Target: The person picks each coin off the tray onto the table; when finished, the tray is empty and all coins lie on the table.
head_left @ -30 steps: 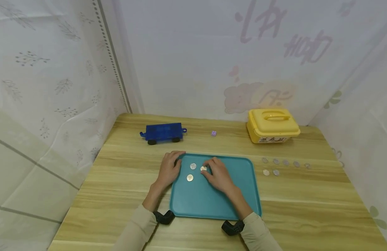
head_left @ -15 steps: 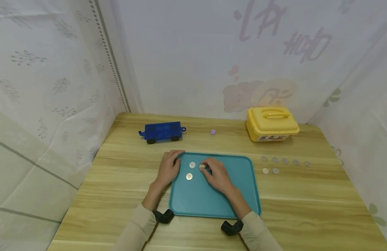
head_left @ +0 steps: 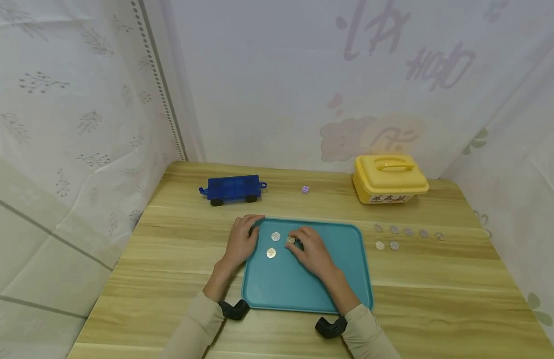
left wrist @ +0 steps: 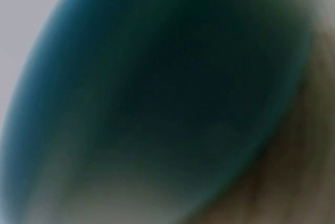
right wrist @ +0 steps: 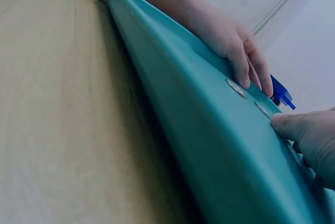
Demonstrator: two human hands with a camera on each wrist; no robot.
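Observation:
A teal tray (head_left: 303, 294) lies on the table. My left hand (head_left: 241, 242) rests along its upper left rim, fingers loosely extended. With thumb and forefinger, my right hand (head_left: 313, 252) pinches a gold-toned coin (head_left: 290, 240) over the upper middle of the tray. Left of that coin, a silver coin (head_left: 276, 237) lies flat on the tray, and a gold-toned coin (head_left: 271, 253) lies just below it. In the right wrist view, the right thumb (right wrist: 285, 123) sits close beside a coin (right wrist: 263, 109). The left wrist view is a blur of teal.
Several coins (head_left: 408, 232) lie in two rows on the wooden table (head_left: 438, 284), right of the tray. Behind the tray stand a blue toy wagon (head_left: 234, 188), a small purple cube (head_left: 305, 190) and a lidded yellow box (head_left: 390, 179) with a handle.
The coin between the right thumb and forefinger has tilted from facing up to a more slanted pose. The left hand and the other coins hold their places.

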